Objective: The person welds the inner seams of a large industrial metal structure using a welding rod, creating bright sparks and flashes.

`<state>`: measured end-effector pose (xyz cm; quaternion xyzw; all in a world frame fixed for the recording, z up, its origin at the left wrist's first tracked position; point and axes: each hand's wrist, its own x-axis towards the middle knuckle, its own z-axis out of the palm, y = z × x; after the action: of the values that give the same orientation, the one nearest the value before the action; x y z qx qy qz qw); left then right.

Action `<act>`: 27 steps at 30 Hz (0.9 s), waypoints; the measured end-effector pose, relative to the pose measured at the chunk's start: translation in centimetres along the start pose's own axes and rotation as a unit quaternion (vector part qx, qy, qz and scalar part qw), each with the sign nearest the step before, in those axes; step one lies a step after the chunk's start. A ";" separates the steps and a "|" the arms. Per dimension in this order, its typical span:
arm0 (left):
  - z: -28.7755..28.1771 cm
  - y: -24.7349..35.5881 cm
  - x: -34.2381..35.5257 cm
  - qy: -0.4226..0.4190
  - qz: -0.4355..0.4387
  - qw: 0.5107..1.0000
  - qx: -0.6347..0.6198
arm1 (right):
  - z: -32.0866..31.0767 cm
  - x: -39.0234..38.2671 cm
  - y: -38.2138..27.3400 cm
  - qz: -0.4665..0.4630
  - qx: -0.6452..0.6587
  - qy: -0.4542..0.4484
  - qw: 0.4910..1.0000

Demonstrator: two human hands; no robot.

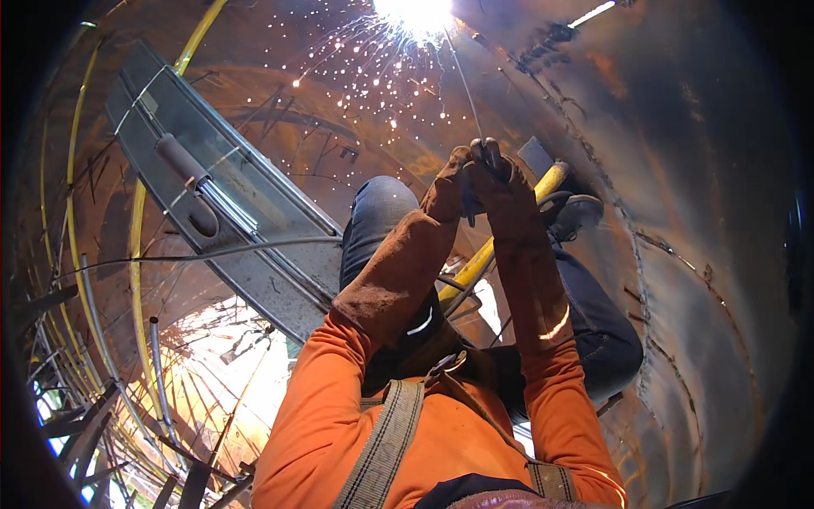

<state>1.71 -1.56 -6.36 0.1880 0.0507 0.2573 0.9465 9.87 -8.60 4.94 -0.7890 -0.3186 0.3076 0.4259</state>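
My left hand (445, 182) and my right hand (496, 182), both in brown leather gauntlets, are raised together at the centre, closed around a dark electrode holder (485, 157). A thin electrode (464, 85) runs up from it to a bright arc (415, 13) at the top, where sparks (356, 76) spray down and to the left. Much of the holder is hidden by the gloves. A dark cable (551, 204) loops beside my right hand. My knees in dark trousers are bent behind my forearms.
I am inside a curved rusty steel shell (704, 170) with weld seams. A long grey metal plank (254, 271) with rods in a tube (178, 161) lies at left. Yellow pipes (471, 271) pass behind my hands and along the left, among thin rods and bright openings (220, 365).
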 end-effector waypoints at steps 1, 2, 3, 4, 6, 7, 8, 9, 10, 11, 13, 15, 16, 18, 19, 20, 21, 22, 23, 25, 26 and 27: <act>-0.1 -0.3 0.1 -0.004 0.010 1.000 -0.004 | 0.5 0.4 -0.1 -0.164 -0.238 0.069 0.955; -0.3 -0.4 0.4 -0.013 0.020 1.000 -0.009 | 0.0 -0.3 -0.3 -0.019 -0.167 0.048 0.985; -0.3 -0.5 0.7 -0.025 0.036 0.999 -0.013 | -0.6 -1.1 -0.7 0.109 -0.031 0.050 0.992; -0.2 -0.4 1.0 -0.045 0.053 0.997 -0.018 | -0.5 -1.1 -1.2 0.145 -0.027 0.051 0.988; 0.5 0.3 1.3 -0.113 0.083 0.990 -0.014 | 0.1 -1.1 -1.9 0.131 0.126 0.068 0.981; 1.0 0.9 0.8 -0.149 0.075 0.986 -0.015 | -0.7 -1.1 -2.4 0.103 0.168 0.008 0.980; 1.7 1.6 0.4 -0.141 0.042 0.989 -0.009 | -0.6 -1.2 -2.8 0.124 0.160 0.012 0.979; 2.7 1.8 0.4 -0.081 0.007 0.996 -0.032 | -0.6 -1.3 -3.2 0.107 0.206 0.001 0.973; 3.6 2.2 0.2 -0.025 -0.035 0.997 -0.068 | -0.5 -1.3 -3.5 0.114 0.249 0.002 0.962; 4.5 2.5 0.1 -0.023 -0.029 0.998 -0.056 | -0.6 -1.4 -3.8 0.090 0.252 -0.010 0.964; 5.7 2.8 -0.1 -0.016 0.023 0.999 -0.032 | -0.7 -1.6 -4.1 0.108 0.231 0.016 0.967; 6.1 2.6 -0.1 0.023 0.034 0.999 -0.021 | -0.8 -1.6 -4.3 0.118 0.201 0.027 0.972; 5.8 2.4 0.0 0.050 0.043 0.998 -0.020 | -0.8 -1.5 -4.3 0.111 0.188 0.031 0.975; 4.8 2.0 0.2 0.058 0.029 0.998 -0.027 | -0.7 -1.2 -4.1 0.126 0.180 0.032 0.975; 4.2 1.7 0.2 0.055 0.009 0.998 -0.037 | -0.6 -1.0 -3.9 0.127 0.182 0.033 0.975; 3.5 1.5 0.3 0.036 0.010 0.999 -0.036 | -0.6 -0.9 -3.6 0.128 0.184 0.033 0.974; 3.0 1.3 0.4 0.038 0.009 0.999 -0.022 | -0.5 -0.6 -3.1 0.124 0.174 0.033 0.976; 2.5 1.2 0.5 0.039 0.008 0.999 -0.014 | -0.5 -0.6 -2.5 0.111 0.171 0.031 0.978; 2.2 1.2 0.6 0.039 0.008 0.999 -0.007 | -0.6 -0.5 -1.9 0.098 0.169 0.028 0.980; 1.9 1.4 0.8 0.094 -0.038 0.991 0.082 | -0.8 -0.7 -0.4 -0.171 -0.187 0.061 0.966; 1.9 1.6 0.8 0.074 -0.017 0.995 0.063 | -0.6 -0.7 0.5 -0.183 -0.186 0.053 0.964; 2.0 1.8 0.7 0.078 -0.035 0.991 0.100 | -0.5 -0.6 1.3 -0.187 -0.147 0.059 0.970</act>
<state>1.89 -0.46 -3.84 0.2589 0.1560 0.2311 0.9248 10.16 -9.88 4.21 -0.7863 -0.4763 0.1257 0.3730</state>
